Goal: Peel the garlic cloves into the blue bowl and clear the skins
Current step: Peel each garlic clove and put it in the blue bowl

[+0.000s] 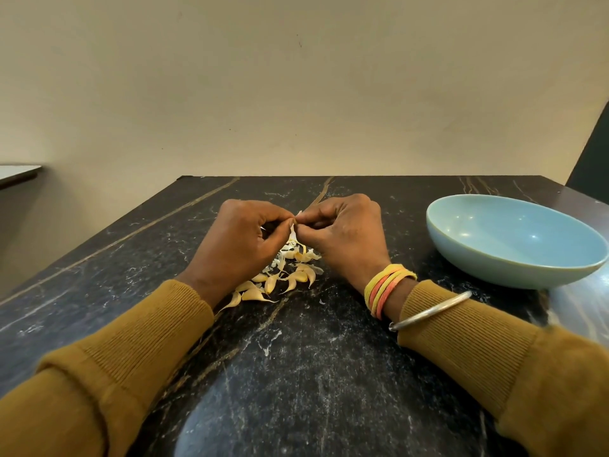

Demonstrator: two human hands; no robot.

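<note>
Open desk [296, 374] runs near and left of the cloves [298, 277], the bowl [487, 225] blocks the right, and the wall [296, 94] closes off the far edge beyond.

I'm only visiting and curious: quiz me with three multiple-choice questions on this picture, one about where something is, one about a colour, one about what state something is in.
1. Where is the blue bowl?
A. between the hands
B. to the person's right
C. at the far left

2. What colour are the sleeves?
A. red
B. white
C. mustard

3. What are the left hand and right hand doing?
A. both pinching one garlic clove
B. lying flat and idle
C. lifting the bowl

Answers:
1 B: the bowl stands beyond the right forearm.
2 C: both ribbed cuffs are mustard.
3 A: the fingertips of both hands meet on the clove, with skin hanging from it.
</note>
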